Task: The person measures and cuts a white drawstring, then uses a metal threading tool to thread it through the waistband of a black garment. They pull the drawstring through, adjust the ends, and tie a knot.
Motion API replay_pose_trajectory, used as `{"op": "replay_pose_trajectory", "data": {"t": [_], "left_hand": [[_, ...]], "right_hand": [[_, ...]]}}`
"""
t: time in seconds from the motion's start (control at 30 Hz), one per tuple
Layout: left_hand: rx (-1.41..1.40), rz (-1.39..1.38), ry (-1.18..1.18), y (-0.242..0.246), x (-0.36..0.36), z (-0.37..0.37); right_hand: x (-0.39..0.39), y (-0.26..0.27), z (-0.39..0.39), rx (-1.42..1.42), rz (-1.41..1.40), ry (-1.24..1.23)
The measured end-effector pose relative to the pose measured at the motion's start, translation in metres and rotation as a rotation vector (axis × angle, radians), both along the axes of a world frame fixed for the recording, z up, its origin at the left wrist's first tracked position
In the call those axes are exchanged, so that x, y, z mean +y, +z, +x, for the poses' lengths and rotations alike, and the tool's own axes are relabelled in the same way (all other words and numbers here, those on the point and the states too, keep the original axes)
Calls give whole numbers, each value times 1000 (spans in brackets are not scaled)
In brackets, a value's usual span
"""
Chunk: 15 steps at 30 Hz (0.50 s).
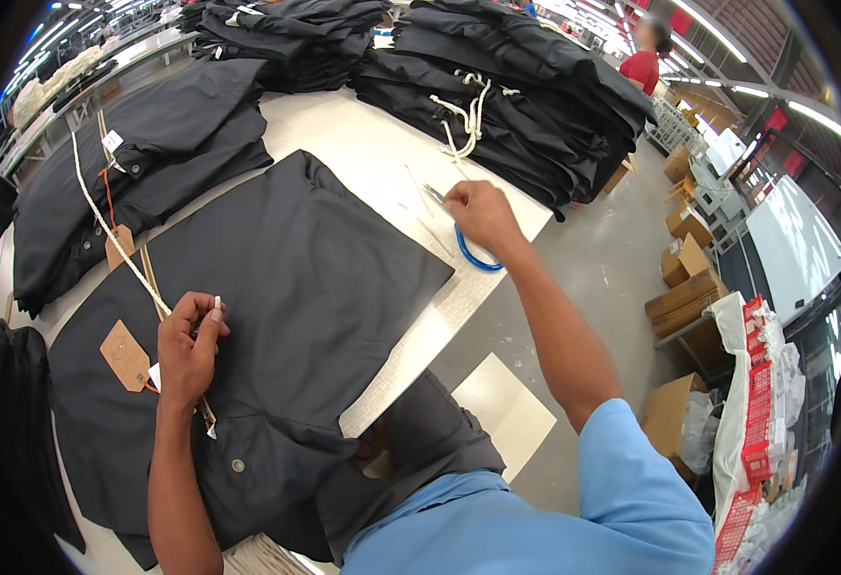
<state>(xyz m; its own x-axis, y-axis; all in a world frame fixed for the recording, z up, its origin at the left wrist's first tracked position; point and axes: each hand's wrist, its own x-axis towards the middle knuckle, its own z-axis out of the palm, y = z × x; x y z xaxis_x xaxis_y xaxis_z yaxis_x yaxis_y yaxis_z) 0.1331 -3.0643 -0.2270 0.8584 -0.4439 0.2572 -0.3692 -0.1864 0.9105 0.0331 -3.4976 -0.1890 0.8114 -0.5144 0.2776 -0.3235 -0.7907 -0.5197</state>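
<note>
My left hand [189,348] pinches a white braided cord [95,196] near its end, and a short tip sticks out past the thumb. The rest of the cord stretches up and left. Below it a black garment [284,273] lies spread, with a metal eyelet [238,466] and a brown cardboard hang tag [125,356] on an orange string. At the table's right edge my right hand [481,212] is closed over a pair of scissors [471,256]. Their blue handle and metal tip show; the middle is hidden under my fingers.
More black garments [169,136] lie at the left. Tall stacks of black garments [499,93] stand at the back, white cords hanging from one. Thread scraps lie on the pale table [319,122]. Cardboard boxes [686,298] and red crates [757,424] stand at right. A person [639,65] is beyond.
</note>
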Motion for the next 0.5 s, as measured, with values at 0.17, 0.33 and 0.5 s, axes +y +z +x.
{"op": "replay_pose_trajectory", "data": {"t": [0.17, 0.33, 0.5], "left_hand": [[-2, 18, -8, 0, 0, 3], [-65, 34, -20, -4, 0, 5], [-36, 71, -11, 8, -3, -1]], "right_hand": [[23, -11, -1, 213, -81, -33], [33, -14, 11, 185, -182, -45], [36, -22, 18, 171, -292, -80]]}}
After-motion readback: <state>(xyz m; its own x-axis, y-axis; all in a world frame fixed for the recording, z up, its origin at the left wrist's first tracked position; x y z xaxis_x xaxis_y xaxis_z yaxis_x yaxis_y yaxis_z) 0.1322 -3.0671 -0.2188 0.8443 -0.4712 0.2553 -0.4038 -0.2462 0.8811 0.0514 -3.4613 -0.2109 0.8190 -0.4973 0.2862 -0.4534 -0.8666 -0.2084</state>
